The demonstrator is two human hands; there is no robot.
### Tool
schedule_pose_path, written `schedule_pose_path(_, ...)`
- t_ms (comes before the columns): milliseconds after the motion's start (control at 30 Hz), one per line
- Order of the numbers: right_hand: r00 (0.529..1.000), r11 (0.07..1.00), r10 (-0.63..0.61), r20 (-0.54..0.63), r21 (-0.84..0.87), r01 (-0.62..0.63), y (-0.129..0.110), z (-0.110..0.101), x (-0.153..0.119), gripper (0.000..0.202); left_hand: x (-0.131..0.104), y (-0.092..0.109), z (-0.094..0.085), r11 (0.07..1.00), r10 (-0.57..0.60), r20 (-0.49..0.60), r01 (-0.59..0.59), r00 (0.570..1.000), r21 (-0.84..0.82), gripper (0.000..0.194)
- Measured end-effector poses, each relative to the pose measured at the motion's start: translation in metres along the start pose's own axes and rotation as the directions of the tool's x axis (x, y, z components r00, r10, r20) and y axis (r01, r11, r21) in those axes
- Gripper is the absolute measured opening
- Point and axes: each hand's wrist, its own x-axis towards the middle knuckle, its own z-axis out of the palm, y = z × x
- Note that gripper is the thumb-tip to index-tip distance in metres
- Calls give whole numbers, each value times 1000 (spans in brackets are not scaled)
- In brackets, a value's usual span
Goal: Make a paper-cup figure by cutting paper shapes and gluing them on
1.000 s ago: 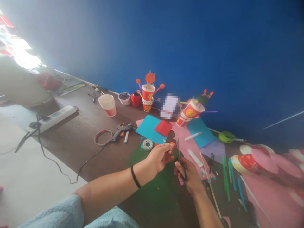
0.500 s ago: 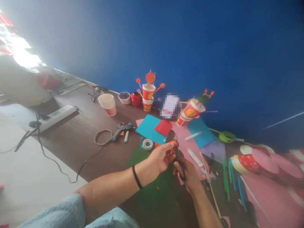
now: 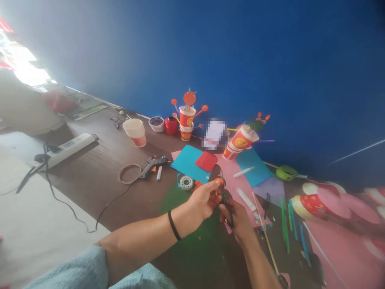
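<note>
My left hand [image 3: 205, 199] pinches a small orange paper piece [image 3: 219, 182] between thumb and fingers. My right hand [image 3: 237, 222] is wrapped round the black handles of a pair of scissors [image 3: 222, 188], whose blades point up and away, right beside the orange piece. Whether the blades touch the paper I cannot tell. Under and beyond the hands lie a pink sheet [image 3: 231, 170], a turquoise sheet [image 3: 188, 160] and a red piece [image 3: 206, 161]. A roll of tape [image 3: 186, 183] sits left of my left hand.
Decorated red paper cups [image 3: 187, 120] stand by the blue wall, with others [image 3: 240, 140] leaning to the right. A glue gun [image 3: 153, 164] with its cord, a plain cup [image 3: 135, 132] and a power strip [image 3: 72, 148] are leftward. Green and blue strips [image 3: 285, 224] lie rightward.
The whole view has shifted very slightly. Both hands keep nearly the same pose, with the scissors beside the orange paper piece.
</note>
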Motion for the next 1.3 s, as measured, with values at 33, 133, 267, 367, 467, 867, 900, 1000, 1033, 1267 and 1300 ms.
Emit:
schedule_pose_path(33,1000,1000,-5,-3,0,5,-1,0,0,33,0,0,0,1000,-3,-2,3,1000,-6,5)
schedule_pose_path(133,1000,1000,-16,-14,-3,16,-3,0,1,34,0,0,0,1000,-14,-12,14,1000,-25,5)
schedule_pose_path(267,1000,1000,-17,-25,-2,17,-5,1,2,35,-1,0,1,999,-20,-20,19,1000,-35,5)
schedule_pose_path(367,999,1000,-26,-23,9,26,-6,2,0,35,-2,0,2,999,-28,-22,27,999,-34,5)
schedule_pose_path(467,999,999,-45,-14,16,45,-9,3,0,37,-4,1,2,999,-48,-26,47,998,-27,8)
schedule_pose_path(867,999,999,-38,-33,15,38,-8,2,-1,37,-3,-1,3,998,-50,-40,48,998,-30,6)
schedule_pose_path(900,999,999,-34,-36,14,34,-8,2,-1,37,-3,-1,3,998,-49,-38,48,998,-31,6)
schedule_pose_path(1000,999,1000,-19,-45,10,20,-7,2,-1,38,-3,-1,3,998,-46,-40,45,998,-36,7)
schedule_pose_path(1033,999,1000,-16,-49,8,16,-7,2,-1,39,-3,-1,3,998,-46,-41,44,998,-37,7)
schedule_pose_path(1267,997,999,-32,-75,-45,29,-9,4,0,40,-1,-4,3,998,-44,-39,42,998,-44,10)
schedule_pose_path(1300,996,998,-39,-77,-56,34,-10,4,0,40,-1,-4,3,998,-40,-39,38,998,-47,10)
